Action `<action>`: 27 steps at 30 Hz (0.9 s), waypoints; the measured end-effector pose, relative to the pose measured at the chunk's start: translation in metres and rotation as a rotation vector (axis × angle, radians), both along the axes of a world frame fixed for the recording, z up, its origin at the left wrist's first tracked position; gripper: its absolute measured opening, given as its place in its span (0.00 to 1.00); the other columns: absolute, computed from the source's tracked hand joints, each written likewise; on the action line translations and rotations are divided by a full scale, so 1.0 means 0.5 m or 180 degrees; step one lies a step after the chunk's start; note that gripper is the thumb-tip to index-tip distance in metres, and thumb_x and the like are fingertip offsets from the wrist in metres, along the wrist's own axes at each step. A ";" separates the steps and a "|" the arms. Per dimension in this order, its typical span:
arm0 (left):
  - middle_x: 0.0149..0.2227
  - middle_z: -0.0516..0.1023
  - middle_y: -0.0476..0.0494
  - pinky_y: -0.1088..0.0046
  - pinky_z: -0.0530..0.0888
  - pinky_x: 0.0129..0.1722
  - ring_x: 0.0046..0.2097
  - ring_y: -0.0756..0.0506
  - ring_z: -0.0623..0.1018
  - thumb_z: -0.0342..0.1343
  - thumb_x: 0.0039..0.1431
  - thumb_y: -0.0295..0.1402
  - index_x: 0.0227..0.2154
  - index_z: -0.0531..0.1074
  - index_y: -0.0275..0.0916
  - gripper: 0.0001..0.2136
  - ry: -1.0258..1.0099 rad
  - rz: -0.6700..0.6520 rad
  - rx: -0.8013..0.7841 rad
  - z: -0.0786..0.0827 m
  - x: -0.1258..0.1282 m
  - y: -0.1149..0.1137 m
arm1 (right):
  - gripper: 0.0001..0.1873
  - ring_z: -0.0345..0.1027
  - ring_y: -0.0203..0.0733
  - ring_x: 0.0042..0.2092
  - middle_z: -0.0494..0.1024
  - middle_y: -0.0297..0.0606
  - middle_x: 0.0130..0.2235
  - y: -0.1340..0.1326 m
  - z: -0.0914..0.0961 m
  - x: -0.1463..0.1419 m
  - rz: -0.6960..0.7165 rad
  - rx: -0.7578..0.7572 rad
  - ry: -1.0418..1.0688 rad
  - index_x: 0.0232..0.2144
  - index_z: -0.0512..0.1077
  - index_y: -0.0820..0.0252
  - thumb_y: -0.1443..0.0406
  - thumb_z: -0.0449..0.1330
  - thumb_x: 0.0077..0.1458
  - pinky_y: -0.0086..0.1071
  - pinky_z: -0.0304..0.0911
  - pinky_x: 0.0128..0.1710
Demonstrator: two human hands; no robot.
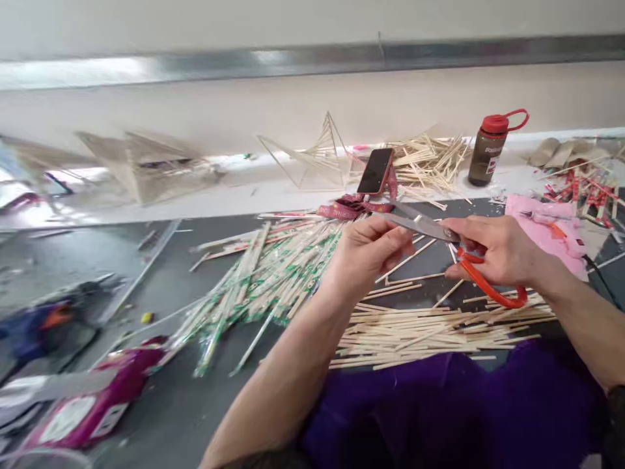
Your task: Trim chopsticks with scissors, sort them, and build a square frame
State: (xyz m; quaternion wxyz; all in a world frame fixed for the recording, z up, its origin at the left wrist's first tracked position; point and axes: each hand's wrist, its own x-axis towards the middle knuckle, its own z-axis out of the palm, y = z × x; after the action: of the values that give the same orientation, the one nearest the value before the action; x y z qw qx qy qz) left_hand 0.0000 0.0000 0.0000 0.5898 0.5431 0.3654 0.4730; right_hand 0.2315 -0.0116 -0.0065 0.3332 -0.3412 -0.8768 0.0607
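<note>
My right hand (pixel 498 247) grips a pair of scissors (pixel 495 293) by the orange handles, the metal blades parted and pointing left. Close to the blades, my left hand (pixel 371 247) is closed in a pinch on what looks like a thin wooden stick, mostly hidden by the fingers. A small pale tip (pixel 417 219) shows between the blades. Loose wooden sticks (pixel 415 332) lie in a layer on the dark table below both hands. Left of my left hand spreads a pile of sticks in clear and green wrappers (pixel 273 280).
Along the wall stand a stick model (pixel 312 159), a phone (pixel 375 170) on a red lanyard (pixel 344 207), a heap of sticks (pixel 430 159) and a red-capped bottle (pixel 489 150). Pink cloth (pixel 541 218) lies right. A magenta packet (pixel 92 397) and blurred blue tool (pixel 36 332) lie left.
</note>
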 end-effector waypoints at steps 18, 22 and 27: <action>0.14 0.68 0.54 0.83 0.49 0.13 0.15 0.58 0.58 0.73 0.41 0.39 0.24 0.75 0.36 0.15 -0.0263 -0.0290 -0.0322 0.018 0.005 -0.009 | 0.30 0.63 0.33 0.28 0.77 0.37 0.33 -0.003 0.005 0.012 0.0216 -0.0123 0.0018 0.53 0.73 0.65 0.54 0.67 0.54 0.29 0.58 0.26; 0.14 0.69 0.53 0.84 0.45 0.11 0.14 0.59 0.54 0.74 0.40 0.39 0.23 0.73 0.36 0.16 -0.0544 -0.0694 -0.0658 0.016 0.000 -0.006 | 0.29 0.63 0.32 0.27 0.77 0.36 0.33 -0.001 0.007 0.014 0.0350 -0.0134 0.0037 0.52 0.73 0.65 0.54 0.68 0.54 0.28 0.58 0.26; 0.12 0.65 0.54 0.84 0.43 0.10 0.12 0.60 0.50 0.75 0.37 0.42 0.19 0.72 0.34 0.19 -0.0521 -0.1283 -0.1071 0.017 -0.013 -0.001 | 0.27 0.63 0.32 0.28 0.77 0.35 0.33 -0.007 0.012 0.013 0.0560 -0.0047 0.0084 0.52 0.72 0.62 0.52 0.66 0.56 0.27 0.57 0.26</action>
State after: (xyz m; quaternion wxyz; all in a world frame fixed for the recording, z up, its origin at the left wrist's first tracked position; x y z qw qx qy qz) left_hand -0.0065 -0.0003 0.0085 0.7815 0.4592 0.2745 0.3210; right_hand 0.2382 -0.0154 -0.0003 0.3356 -0.2644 -0.8985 0.1007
